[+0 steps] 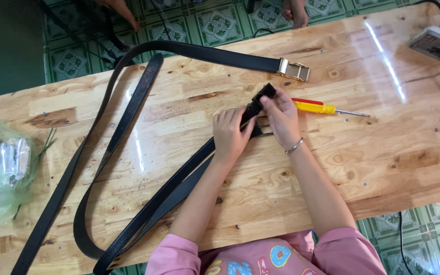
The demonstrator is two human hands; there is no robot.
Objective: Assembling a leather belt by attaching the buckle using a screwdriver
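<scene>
My left hand (230,133) presses on a black leather belt (143,214) near its end, at the middle of the wooden table (393,153). My right hand (281,116), with a thin bracelet at the wrist, pinches the black buckle piece (264,94) at that belt's tip. Both hands meet over the belt end. A second black belt (128,109) curves across the table's left half and ends in a gold-coloured buckle (294,70) just beyond my right hand.
A screwdriver with a yellow handle (315,107) lies right of my right hand. A clear plastic bag (1,168) with metal buckles sits at the left edge. A white power strip (436,42) with cables is at the far right. Other people's feet show on the tiled floor.
</scene>
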